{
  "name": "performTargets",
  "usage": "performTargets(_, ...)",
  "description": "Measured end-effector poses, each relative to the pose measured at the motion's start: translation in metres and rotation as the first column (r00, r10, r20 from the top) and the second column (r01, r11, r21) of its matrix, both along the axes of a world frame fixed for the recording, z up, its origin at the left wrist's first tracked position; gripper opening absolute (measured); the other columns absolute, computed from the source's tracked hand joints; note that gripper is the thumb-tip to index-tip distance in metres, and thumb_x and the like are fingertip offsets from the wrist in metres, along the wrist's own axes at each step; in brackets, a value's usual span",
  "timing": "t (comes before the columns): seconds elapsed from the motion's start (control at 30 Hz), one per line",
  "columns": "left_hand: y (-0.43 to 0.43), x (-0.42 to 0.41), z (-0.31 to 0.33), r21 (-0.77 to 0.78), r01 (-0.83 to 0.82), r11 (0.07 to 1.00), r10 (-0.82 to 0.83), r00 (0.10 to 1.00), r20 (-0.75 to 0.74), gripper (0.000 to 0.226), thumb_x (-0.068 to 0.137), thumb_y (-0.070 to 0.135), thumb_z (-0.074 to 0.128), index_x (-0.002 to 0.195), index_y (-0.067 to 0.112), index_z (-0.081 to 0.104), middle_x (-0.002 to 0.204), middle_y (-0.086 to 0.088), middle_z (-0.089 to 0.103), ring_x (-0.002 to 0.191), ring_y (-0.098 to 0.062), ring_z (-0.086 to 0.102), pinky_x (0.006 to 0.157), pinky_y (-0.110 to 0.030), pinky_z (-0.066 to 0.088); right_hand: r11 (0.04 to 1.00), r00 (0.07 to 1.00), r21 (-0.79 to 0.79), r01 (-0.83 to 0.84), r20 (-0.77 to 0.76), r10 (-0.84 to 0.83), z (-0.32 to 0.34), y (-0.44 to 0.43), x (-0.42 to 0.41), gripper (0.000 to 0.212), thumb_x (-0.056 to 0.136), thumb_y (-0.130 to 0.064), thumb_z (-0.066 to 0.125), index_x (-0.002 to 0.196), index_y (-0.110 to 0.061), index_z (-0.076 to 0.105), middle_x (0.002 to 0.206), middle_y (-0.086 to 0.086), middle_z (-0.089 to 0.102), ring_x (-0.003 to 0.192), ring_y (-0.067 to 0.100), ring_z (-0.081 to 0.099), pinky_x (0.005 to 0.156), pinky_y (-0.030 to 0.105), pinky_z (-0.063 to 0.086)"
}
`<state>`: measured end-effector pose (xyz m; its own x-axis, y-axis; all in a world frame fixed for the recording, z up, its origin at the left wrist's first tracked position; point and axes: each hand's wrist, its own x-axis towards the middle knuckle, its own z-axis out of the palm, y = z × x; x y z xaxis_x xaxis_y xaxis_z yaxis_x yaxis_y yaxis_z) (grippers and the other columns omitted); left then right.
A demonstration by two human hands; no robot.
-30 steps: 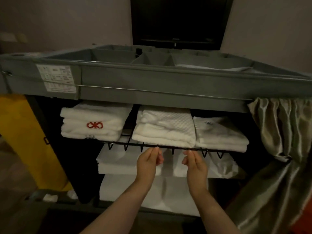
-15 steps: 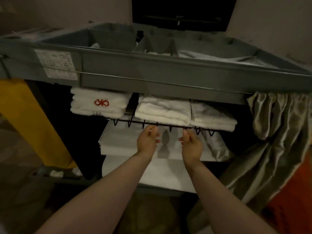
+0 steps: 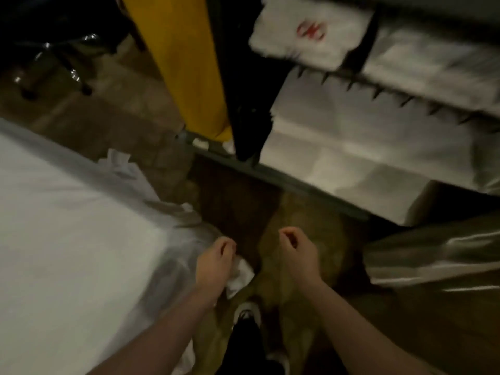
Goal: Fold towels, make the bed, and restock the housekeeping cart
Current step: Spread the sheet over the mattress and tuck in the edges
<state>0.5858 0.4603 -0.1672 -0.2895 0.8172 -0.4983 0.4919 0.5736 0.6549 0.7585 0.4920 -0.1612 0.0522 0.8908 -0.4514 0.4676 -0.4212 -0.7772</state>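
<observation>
Left hand (image 3: 216,259): fingers curled, lying over the white sheet corner (image 3: 241,277) at the near corner of the bed (image 3: 67,226); motion blur hides whether it grips the cloth.
Right hand (image 3: 297,253): fingers loosely curled, holding nothing, above the floor (image 3: 238,209).
Shoe (image 3: 246,315): on the floor between the forearms.
Housekeeping cart (image 3: 284,182): upper right, apart from both hands.
Wire shelf (image 3: 378,87): carries a towel with red emblem (image 3: 311,36) at its left end.
Folded linen (image 3: 365,136): white, stacked below the wire shelf.
Yellow bag (image 3: 184,63): hangs at the cart's left end.
Curtain (image 3: 433,253): glossy, gathered at the right.
</observation>
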Motion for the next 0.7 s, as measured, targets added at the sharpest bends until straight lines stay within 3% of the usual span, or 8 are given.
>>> performTargets(0.1, -0.023, -0.026, -0.061, -0.049, -0.011, 0.999, 0.007, 0.996, -0.086, 0.018, 0.1, 0.018, 0.042, 0.091, 0.019, 0.058, 0.076, 0.005, 0.058, 0.071, -0.011, 0.054, 0.055, -0.017, 0.035, 0.987, 0.997, -0.143, -0.071, 0.023, 0.075, -0.075, -0.019, -0.039, 0.015, 0.099, -0.023, 0.047, 0.105, -0.021, 0.06, 0.091, -0.005, 0.06, 0.086, 0.013, 0.058, 0.07, 0.021, 0.042)
performTargets(0.2, -0.032, -0.038, -0.118, -0.071, -0.077, 0.994, 0.068, 0.99, -0.125, 0.021, 0.099, 0.02, 0.044, 0.111, 0.015, 0.06, 0.098, -0.003, 0.064, 0.087, -0.019, 0.06, 0.066, -0.023, 0.036, 0.952, 0.971, -0.219, -0.215, 0.054, 0.232, -0.147, -0.026, -0.067, 0.024, 0.099, -0.024, 0.045, 0.118, -0.017, 0.057, 0.097, -0.001, 0.06, 0.088, 0.013, 0.057, 0.069, 0.022, 0.039)
performTargets(0.27, -0.036, -0.047, -0.145, -0.091, -0.159, 0.983, 0.146, 0.979, -0.139, 0.026, 0.099, 0.02, 0.045, 0.123, 0.014, 0.054, 0.1, -0.002, 0.063, 0.077, -0.014, 0.058, 0.064, -0.022, 0.038, 0.918, 0.934, -0.219, -0.331, 0.059, 0.351, -0.19, -0.024, -0.088, 0.033, 0.098, -0.023, 0.049, 0.129, -0.013, 0.052, 0.111, 0.004, 0.061, 0.094, 0.015, 0.056, 0.072, 0.02, 0.037)
performTargets(0.33, -0.042, -0.057, -0.167, -0.101, -0.221, 0.97, 0.203, 0.966, -0.163, 0.032, 0.097, 0.019, 0.047, 0.129, 0.014, 0.047, 0.107, -0.005, 0.061, 0.079, -0.016, 0.058, 0.065, -0.024, 0.039, 0.859, 0.856, -0.185, -0.478, 0.122, 0.502, -0.227, -0.02, -0.114, 0.05, 0.096, -0.025, 0.053, 0.142, -0.012, 0.038, 0.133, 0.01, 0.052, 0.116, 0.023, 0.052, 0.091, 0.026, 0.04)
performTargets(0.4, -0.049, -0.07, -0.185, -0.098, -0.269, 0.958, 0.248, 0.951, -0.185, 0.038, 0.096, 0.019, 0.049, 0.134, 0.014, 0.045, 0.123, -0.008, 0.058, 0.102, -0.023, 0.058, 0.079, -0.028, 0.044, 0.78, 0.756, -0.186, -0.597, 0.194, 0.625, -0.256, -0.014, -0.141, 0.062, 0.095, -0.028, 0.054, 0.149, -0.017, 0.024, 0.145, 0.012, 0.038, 0.13, 0.029, 0.041, 0.103, 0.037, 0.038)
performTargets(0.5, -0.057, -0.085, -0.203, -0.086, -0.267, 0.96, 0.245, 0.948, -0.203, 0.043, 0.096, 0.019, 0.049, 0.138, 0.015, 0.044, 0.136, -0.004, 0.053, 0.122, -0.021, 0.051, 0.095, -0.028, 0.04, 0.698, 0.641, -0.302, -0.649, 0.277, 0.716, -0.3, -0.006, -0.171, 0.057, 0.097, -0.033, 0.047, 0.147, -0.023, 0.023, 0.146, 0.011, 0.035, 0.131, 0.032, 0.037, 0.102, 0.04, 0.038)
performTargets(0.6, -0.063, -0.091, -0.225, -0.056, -0.222, 0.973, 0.209, 0.962, -0.178, 0.044, 0.095, 0.018, 0.049, 0.139, 0.019, 0.044, 0.137, -0.001, 0.052, 0.125, -0.018, 0.049, 0.099, -0.029, 0.041, 0.662, 0.591, -0.375, -0.649, 0.299, 0.749, -0.342, -0.007, -0.172, 0.048, 0.099, -0.035, 0.04, 0.144, -0.023, 0.03, 0.147, 0.008, 0.036, 0.132, 0.029, 0.036, 0.102, 0.037, 0.034)
performTargets(0.7, -0.063, -0.088, -0.26, -0.054, -0.191, 0.98, 0.181, 0.972, -0.152, 0.047, 0.095, 0.02, 0.051, 0.141, 0.024, 0.041, 0.14, 0.004, 0.049, 0.127, -0.016, 0.047, 0.102, -0.028, 0.038, 0.58, 0.506, -0.406, -0.706, 0.282, 0.815, -0.388, -0.018, -0.155, 0.052, 0.1, -0.04, 0.036, 0.147, -0.019, 0.026, 0.149, 0.007, 0.031, 0.136, 0.025, 0.03, 0.109, 0.035, 0.026)
